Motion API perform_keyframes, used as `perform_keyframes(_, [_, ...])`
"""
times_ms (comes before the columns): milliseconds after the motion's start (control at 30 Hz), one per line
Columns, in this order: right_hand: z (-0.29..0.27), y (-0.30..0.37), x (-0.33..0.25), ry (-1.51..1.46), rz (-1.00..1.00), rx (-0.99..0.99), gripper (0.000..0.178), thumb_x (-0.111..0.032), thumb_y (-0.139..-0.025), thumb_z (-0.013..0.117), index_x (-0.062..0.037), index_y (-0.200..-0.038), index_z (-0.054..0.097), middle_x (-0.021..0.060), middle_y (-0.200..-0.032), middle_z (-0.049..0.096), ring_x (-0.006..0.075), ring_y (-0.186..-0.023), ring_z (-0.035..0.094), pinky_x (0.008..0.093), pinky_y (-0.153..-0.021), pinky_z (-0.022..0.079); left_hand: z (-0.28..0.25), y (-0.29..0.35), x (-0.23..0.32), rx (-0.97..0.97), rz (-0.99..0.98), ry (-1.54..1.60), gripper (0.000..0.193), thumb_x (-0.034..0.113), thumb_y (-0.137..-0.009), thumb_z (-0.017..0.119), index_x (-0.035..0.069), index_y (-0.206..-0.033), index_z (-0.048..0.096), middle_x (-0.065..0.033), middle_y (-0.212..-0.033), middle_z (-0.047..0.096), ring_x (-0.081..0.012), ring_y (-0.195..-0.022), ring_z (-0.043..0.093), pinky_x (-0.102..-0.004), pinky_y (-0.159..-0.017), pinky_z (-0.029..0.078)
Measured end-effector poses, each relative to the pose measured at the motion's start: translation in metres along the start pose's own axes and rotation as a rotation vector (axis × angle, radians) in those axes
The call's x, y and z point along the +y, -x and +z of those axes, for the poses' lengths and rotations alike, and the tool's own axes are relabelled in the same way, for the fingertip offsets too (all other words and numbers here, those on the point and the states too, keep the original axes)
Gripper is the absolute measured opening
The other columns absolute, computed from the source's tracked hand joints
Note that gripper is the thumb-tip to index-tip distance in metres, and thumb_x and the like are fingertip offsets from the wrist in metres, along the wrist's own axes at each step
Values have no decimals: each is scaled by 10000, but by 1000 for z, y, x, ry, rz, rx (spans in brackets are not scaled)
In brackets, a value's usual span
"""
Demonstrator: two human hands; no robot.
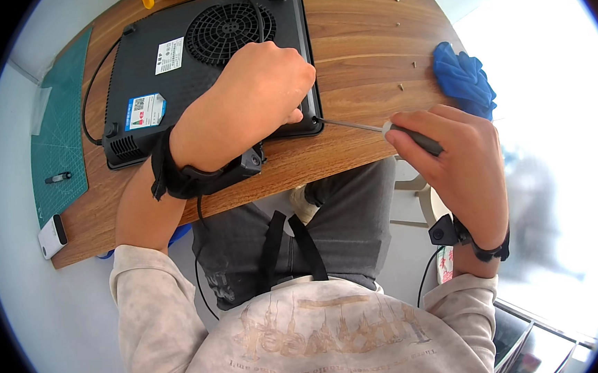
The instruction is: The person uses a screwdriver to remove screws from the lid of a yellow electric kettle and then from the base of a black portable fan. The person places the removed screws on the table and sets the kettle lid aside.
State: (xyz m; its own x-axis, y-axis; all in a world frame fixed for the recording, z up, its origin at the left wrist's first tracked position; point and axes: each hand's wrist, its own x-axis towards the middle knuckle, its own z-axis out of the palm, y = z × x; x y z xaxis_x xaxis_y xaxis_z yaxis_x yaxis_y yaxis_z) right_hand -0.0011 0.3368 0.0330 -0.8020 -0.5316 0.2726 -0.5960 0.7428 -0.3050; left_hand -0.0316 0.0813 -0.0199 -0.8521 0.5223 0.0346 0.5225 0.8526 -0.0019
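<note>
A black induction cooker (160, 85) lies upside down on the wooden table, its round fan grille (230, 30) facing up. My left hand (254, 86) rests closed over its near right part, fingers curled under; whatever they might hold is hidden. In my right hand (452, 144), a screwdriver (417, 139) with a grey handle is gripped, off the cooker's right side. Its thin metal shaft points left, and the tip meets the cooker's near right corner at a small screw hole (316, 119).
Several small screws (401, 87) lie scattered on the table (358, 37) at right. A crumpled blue cloth or glove (463, 78) sits by the right edge. At left are a green cutting mat (67, 147), a small black item (58, 178) and a white device (52, 236). The power cord (83, 97) curves around the cooker.
</note>
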Motion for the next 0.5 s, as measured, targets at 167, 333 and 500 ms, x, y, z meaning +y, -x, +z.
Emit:
perform_keyframes(167, [-1,-1,-2,20,-13,-3,126,-191,-855,787,-71,-889,766,90,-724,642,300,-611,623,397,-567,478,-1,-1,1,-17,-18,-7,354,286,-722,855,25,-896,692,-95,-870,643,-281,-836,688,-369,-748,568])
perform_keyframes(333, [-1,-3,-3,43,-21,-27,119,-190,-860,778,-75,-884,763,87,-708,623,298,-624,624,396,-573,478,0,-1,1,-12,-4,-26,355,294,-725,852,24,-888,688,-94,-866,640,-281,-838,689,-367,-750,570])
perform_keyframes(500, [-4,-9,-7,92,-62,-54,132,-150,-848,797,-46,-927,773,86,-740,633,267,-613,618,366,-578,478,0,0,1,-10,-4,-15,352,294,-730,848,25,-889,685,-92,-862,638,-279,-840,687,-367,-749,569])
